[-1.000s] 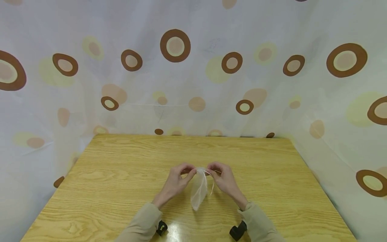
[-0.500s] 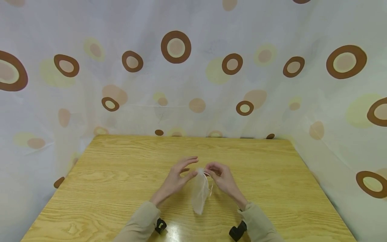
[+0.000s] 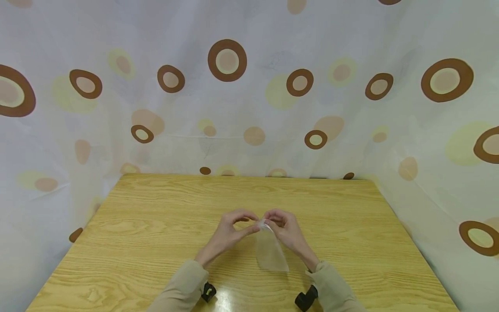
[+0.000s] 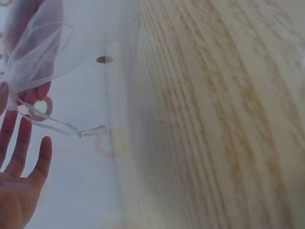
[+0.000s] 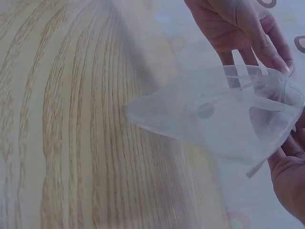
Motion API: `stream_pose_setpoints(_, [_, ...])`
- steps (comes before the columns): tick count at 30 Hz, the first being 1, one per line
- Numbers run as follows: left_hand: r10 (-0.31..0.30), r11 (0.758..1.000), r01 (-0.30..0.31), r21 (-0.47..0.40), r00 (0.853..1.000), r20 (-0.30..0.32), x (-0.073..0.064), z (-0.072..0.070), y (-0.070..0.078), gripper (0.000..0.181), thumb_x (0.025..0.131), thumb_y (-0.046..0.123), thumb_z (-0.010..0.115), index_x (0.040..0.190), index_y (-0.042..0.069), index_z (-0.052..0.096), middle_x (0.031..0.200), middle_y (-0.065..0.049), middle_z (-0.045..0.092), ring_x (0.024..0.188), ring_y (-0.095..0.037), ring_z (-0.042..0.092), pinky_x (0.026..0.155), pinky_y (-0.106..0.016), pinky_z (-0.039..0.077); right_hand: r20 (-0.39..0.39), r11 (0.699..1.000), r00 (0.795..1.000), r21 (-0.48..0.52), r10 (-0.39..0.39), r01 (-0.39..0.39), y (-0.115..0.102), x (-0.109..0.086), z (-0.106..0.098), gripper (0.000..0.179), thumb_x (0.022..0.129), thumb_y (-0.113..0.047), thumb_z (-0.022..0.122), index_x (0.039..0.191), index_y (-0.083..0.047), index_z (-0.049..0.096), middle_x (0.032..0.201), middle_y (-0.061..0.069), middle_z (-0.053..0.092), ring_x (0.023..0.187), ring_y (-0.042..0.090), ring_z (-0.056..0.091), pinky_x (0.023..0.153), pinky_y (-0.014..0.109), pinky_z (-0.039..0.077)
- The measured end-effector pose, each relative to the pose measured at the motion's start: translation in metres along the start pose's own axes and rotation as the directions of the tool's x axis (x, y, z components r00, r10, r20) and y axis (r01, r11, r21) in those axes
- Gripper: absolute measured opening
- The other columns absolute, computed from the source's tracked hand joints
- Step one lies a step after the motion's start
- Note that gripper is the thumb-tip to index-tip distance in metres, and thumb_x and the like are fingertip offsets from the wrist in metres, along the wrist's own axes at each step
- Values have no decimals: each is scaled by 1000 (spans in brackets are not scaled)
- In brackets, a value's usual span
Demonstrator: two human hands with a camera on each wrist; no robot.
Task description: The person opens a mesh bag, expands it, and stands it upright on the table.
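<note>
A sheer white drawstring pouch point(image 3: 270, 255) hangs from both hands above the table, its gathered mouth uppermost. In the head view my left hand point(image 3: 230, 229) pinches the mouth from the left, thumb and forefinger together. My right hand point(image 3: 287, 229) pinches it from the other side, close by. Thin white cords point(image 4: 66, 129) trail from the mouth in the left wrist view, ending in a knot. Through the mesh there, the right hand point(image 4: 33, 43) shows faintly. In the right wrist view the pouch point(image 5: 190, 114) spreads out, and the left thumb point(image 5: 276, 59) touches its mouth.
A wood-grain table point(image 3: 163, 203) lies under the hands. A white curtain point(image 3: 249, 99) with brown and yellow circles stands along its back and sides. Black wrist devices point(image 3: 306, 299) sit at both sleeves.
My left fingers spread apart half a second ago and now come back together at the mouth. The pouch's lower end has swung right and fanned wider. My right hand stays nearly still.
</note>
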State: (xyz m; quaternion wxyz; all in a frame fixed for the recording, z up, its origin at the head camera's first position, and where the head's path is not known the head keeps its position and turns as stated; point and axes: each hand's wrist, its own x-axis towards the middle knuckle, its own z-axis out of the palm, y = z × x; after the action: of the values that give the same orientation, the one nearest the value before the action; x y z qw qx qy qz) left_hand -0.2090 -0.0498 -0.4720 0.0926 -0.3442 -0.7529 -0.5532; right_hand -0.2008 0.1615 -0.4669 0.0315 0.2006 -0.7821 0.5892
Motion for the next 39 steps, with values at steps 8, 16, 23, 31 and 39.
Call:
stream_pose_setpoints(8, [26,997,-27,-68,1000,-14,1,3,-2,9,87,7,77,96,7,74,96,-11,74,93,-11,69,84,-33,61,-35,1000,999,5,10,-10,-3,0,3,11,98,-2,62,102,7,68,97,27,72,84,-1,66,80,20,56])
stream_pose_setpoints(16, [-18,999,17,-30,1000,-23,0,1,-2,5,88,9,75,93,9,74,96,-8,72,91,-14,69,82,-29,61,-11,995,999,96,-30,31,-1,-3,2,22,103,-8,57,112,9,67,108,21,70,98,2,66,89,21,56])
stream_pose_setpoints(23, [-82,997,82,-3,996,-18,1,-1,1,4,90,12,74,93,10,72,94,-8,71,88,-17,68,83,-31,60,8,997,998,46,-61,61,-1,-3,2,12,96,-6,68,104,3,70,102,24,69,91,4,67,85,23,59])
stream_pose_setpoints(31, [-139,990,140,-21,990,34,1,-1,-1,10,91,17,75,98,11,72,98,-7,72,92,-12,70,83,-28,60,-42,998,998,30,-51,52,-3,-2,2,10,93,-4,70,99,3,72,99,26,71,90,0,68,88,28,60])
stream_pose_setpoints(39, [-145,988,147,-40,988,62,1,-2,-1,10,94,16,71,100,9,74,98,-10,76,88,-13,73,81,-25,59,-6,998,999,52,-48,48,0,-3,1,17,95,-6,69,108,5,70,104,27,70,94,0,67,88,24,59])
